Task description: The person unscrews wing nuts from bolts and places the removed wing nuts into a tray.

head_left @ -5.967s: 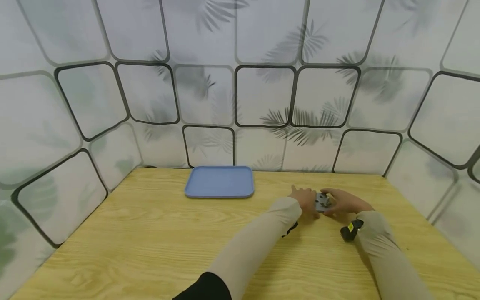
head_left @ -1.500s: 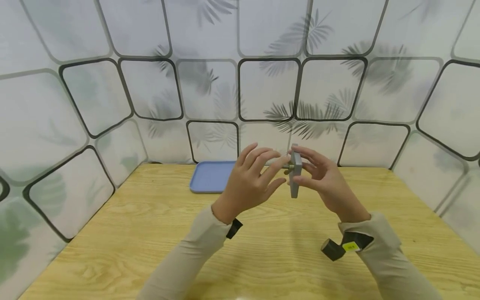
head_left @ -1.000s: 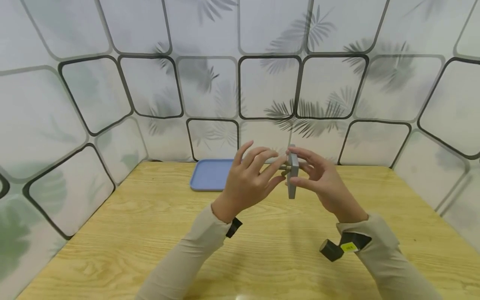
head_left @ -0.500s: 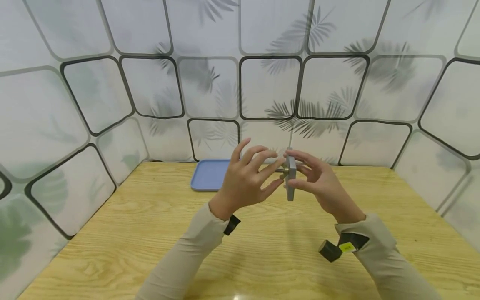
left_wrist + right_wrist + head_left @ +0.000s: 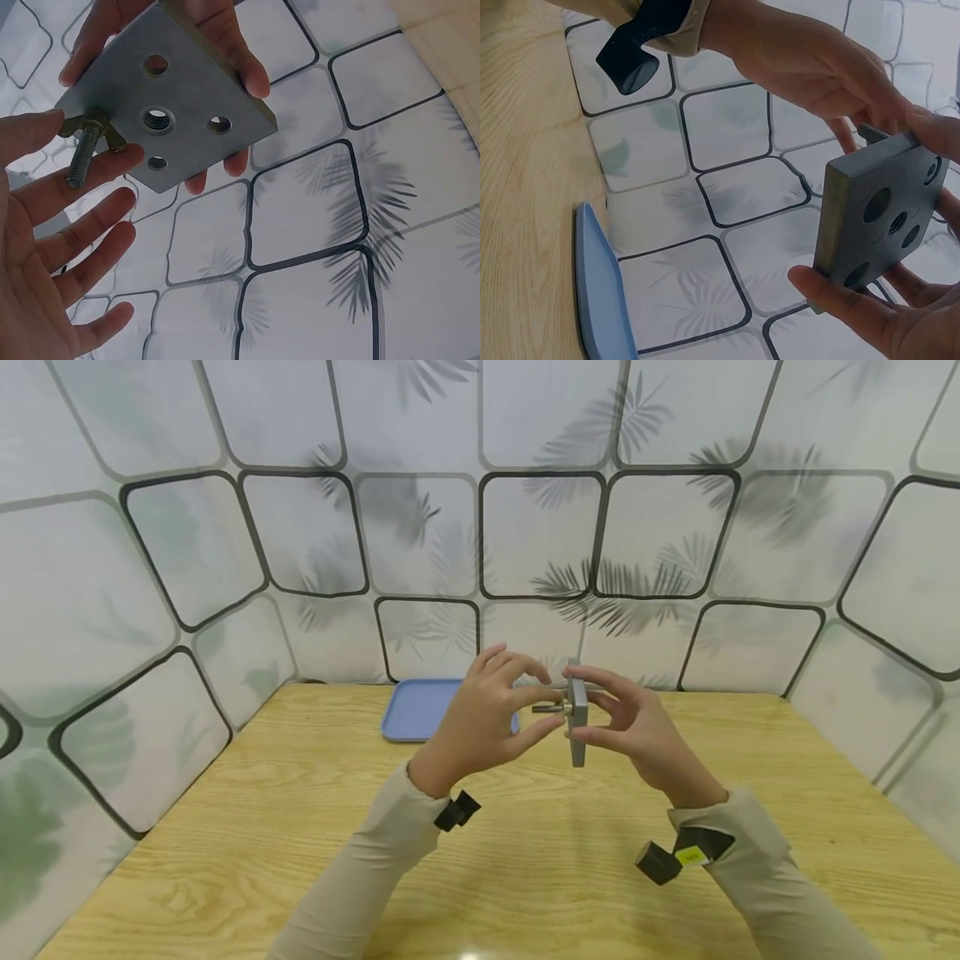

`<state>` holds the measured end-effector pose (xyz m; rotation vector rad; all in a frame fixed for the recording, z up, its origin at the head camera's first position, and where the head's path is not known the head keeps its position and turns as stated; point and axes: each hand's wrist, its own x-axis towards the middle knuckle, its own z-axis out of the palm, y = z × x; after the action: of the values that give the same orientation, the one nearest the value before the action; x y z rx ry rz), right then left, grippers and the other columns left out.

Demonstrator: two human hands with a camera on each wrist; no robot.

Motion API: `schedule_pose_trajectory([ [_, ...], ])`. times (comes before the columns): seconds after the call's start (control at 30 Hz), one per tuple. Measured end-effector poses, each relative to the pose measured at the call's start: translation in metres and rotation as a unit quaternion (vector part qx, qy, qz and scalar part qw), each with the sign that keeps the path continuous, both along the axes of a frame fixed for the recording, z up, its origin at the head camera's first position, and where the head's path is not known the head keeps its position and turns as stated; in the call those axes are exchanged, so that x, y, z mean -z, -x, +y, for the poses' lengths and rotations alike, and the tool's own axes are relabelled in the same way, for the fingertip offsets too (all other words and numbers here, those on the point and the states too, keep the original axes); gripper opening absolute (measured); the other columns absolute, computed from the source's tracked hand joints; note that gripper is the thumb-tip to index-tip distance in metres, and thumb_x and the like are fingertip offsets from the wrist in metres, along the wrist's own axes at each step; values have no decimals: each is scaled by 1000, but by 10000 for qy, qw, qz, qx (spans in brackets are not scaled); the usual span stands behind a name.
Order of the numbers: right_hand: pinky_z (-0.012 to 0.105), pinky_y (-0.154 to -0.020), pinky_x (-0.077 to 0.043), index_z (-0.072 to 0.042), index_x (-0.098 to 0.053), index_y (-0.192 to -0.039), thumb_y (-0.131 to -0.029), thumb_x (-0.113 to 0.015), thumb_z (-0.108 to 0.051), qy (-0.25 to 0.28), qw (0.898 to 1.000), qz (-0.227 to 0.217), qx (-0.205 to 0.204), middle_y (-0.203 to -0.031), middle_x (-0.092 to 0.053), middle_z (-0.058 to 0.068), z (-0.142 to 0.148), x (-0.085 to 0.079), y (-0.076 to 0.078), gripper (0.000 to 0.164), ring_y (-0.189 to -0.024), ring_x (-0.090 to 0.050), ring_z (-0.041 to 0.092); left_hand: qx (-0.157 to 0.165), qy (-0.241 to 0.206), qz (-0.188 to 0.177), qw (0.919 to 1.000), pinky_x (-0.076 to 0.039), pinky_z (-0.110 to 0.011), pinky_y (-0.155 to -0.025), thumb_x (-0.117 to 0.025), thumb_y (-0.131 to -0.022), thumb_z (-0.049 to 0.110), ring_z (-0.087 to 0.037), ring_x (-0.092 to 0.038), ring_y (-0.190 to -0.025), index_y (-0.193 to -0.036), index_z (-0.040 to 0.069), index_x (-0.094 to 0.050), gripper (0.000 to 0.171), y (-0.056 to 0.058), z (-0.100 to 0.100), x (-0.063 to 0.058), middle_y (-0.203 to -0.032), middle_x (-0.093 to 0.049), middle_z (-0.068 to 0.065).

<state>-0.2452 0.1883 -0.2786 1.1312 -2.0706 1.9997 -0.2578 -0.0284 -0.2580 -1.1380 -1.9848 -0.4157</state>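
Above the table, my right hand holds a grey square metal plate upright by its edges, thumb on the near side and fingers on the far side. Several holes pierce the plate, one of them threaded at the centre. A threaded bolt sticks out near one corner, pointing left toward my other hand. On that bolt, close against the plate, sits a wing nut. My left hand has its thumb and index finger at the nut's two wings, pinching it; its other fingers are spread away from the plate.
A blue tray lies at the back of the wooden table, partly behind my left hand. Patterned curtain walls stand behind the table and at both sides. A small black camera juts from my right wrist.
From low on the table's right side, the plate has been raised and stood upright. Lately it drifts slightly left, while my left fingers shift around the wing nut and uncover the bolt's end.
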Motion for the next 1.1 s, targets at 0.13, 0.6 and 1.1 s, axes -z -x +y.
schedule_pose_trajectory([
  [0.13,27,-83,-54,-12,-44,-140,-85,-62,6,-34,10000,35,14,-142,-42,0,0,-2,-2,60,-121,-50,11,209,-52,-332,9992,-35,-42,-106,-65,-88,30,-17,-56,-94,-89,17,-73,16,-2,2,-1,-98,-62,1],
  [0.6,28,-82,-55,-11,-45,-139,-84,-63,6,-22,9999,94,35,-141,-43,-2,-1,-5,-3,60,-123,-49,9,-106,-768,175,9968,-45,-36,-93,-68,-86,20,-18,-59,-89,-95,14,-72,11,-3,6,0,-92,-66,-1],
  [1.1,28,-85,-54,-14,-46,-139,-86,-63,2,-102,9994,-117,322,-138,-44,-4,3,-4,8,58,-120,-51,8,0,-293,934,9952,-47,-34,-92,-69,-86,23,-17,-60,-89,-104,14,-70,21,8,6,6,-93,-62,-2],
])
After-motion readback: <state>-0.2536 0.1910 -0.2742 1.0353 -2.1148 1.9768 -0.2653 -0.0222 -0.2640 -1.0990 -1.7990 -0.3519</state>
